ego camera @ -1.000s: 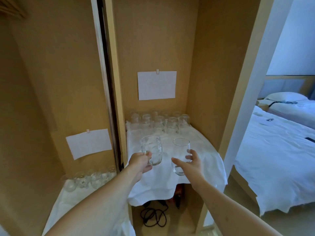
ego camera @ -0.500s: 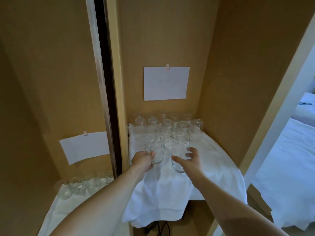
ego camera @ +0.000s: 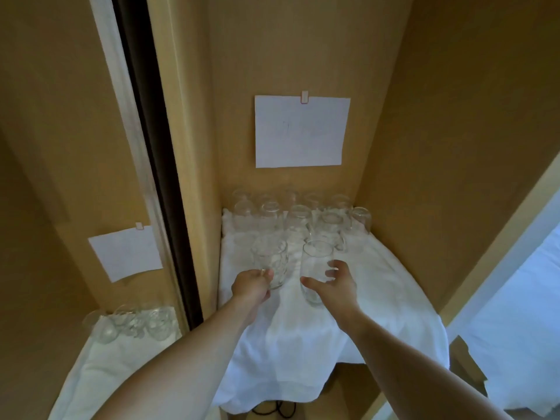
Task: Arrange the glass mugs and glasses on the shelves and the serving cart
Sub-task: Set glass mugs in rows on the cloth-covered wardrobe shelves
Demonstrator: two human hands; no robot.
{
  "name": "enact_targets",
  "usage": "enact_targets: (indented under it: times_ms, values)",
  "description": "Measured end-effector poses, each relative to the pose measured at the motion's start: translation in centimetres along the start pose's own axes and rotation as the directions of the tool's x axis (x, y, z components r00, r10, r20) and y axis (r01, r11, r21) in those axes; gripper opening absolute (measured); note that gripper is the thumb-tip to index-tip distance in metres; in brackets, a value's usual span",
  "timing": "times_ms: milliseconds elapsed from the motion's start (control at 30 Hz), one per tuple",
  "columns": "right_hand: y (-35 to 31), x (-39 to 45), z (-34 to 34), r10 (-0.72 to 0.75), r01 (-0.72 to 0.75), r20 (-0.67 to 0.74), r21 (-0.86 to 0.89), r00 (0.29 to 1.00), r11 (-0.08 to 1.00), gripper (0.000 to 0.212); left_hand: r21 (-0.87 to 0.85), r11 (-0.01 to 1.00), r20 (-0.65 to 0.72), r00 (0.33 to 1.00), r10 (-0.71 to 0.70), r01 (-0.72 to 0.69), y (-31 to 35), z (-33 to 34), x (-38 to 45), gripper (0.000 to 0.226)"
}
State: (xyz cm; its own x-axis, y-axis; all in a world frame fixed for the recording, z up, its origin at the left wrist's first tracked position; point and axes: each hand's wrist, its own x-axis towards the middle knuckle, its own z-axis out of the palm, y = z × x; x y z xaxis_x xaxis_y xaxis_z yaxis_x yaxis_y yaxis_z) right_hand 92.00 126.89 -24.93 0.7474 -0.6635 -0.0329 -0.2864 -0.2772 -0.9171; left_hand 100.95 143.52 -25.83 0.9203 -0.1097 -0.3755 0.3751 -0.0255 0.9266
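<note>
Glass mugs and glasses are what you carry, one in each hand, low over the white cloth (ego camera: 303, 344) that drapes the shelf. Your left hand (ego camera: 253, 287) curls round the handle of a dimpled mug (ego camera: 271, 263), a grip that keeps your fingers off its patterned wall. Your right hand (ego camera: 335, 286) wraps a smooth, plain tumbler (ego camera: 315, 268) from the side, thumb in front, fingers behind. Whether either base touches the cloth yet, I cannot tell. Beyond them stand the rows of glassware (ego camera: 298, 218) against the back wall, so yours likely go just in front. Above hangs a clipped paper sheet (ego camera: 301, 131).
</note>
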Motion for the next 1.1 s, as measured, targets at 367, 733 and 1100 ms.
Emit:
enact_targets:
  times_ms: [367, 733, 1100]
  values:
    - [1.2, 6.1, 2.0, -0.036, 0.023, 0.114, 0.112, 0.993, 0.993, 0.077, -0.069, 0.995, 0.055, 0.996, -0.066, 0.069, 0.5, 1.7, 0.8, 0.015]
    - [3.2, 10.8, 3.5, -0.099, 0.04, 0.248, 0.232, 0.964, 0.972, 0.077, 0.026, 0.969, -0.001, 0.97, -0.244, 0.244, 1.5, 0.5, 2.2, 0.028]
    - [3.8, 13.8, 3.7, -0.053, -0.049, 0.358, 0.272, 0.932, 0.961, 0.083, 0.314, 0.947, 0.092, 0.995, 0.044, -0.071, 0.5, 2.1, 5.0, 0.055]
